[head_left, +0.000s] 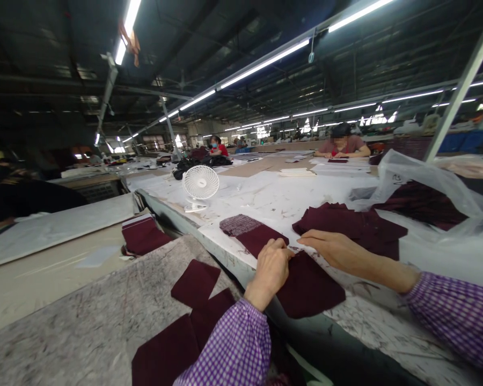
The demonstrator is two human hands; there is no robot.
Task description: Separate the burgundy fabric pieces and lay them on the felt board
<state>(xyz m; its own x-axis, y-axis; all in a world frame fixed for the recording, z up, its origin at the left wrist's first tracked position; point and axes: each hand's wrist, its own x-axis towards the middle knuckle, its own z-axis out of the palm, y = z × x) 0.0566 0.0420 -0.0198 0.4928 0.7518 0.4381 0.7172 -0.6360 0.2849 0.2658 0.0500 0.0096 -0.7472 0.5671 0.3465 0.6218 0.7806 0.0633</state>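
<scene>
My left hand (pixel 269 271) is closed, its fingertips pinching the upper edge of a dark maroon fabric piece (pixel 312 287) that overhangs the white table's front edge. Just right of it, my right hand (pixel 334 249) stretches its fingers toward that same edge; its palm side is hidden. Beyond my left hand lies a maroon piece with a patterned light end (pixel 245 230). A pile of maroon fabric pieces (pixel 358 228) sits behind my right hand. Loose maroon pieces (pixel 165 351) rest on the marked grey surface by my left sleeve.
A small white fan (pixel 200 185) stands on the white table (pixel 261 187). A clear plastic bag (pixel 421 177) with maroon fabric is at right. More folded maroon cloth (pixel 145 236) lies at left. A gap separates the two surfaces. Two co-workers (pixel 342 145) (pixel 217 147) sit farther back.
</scene>
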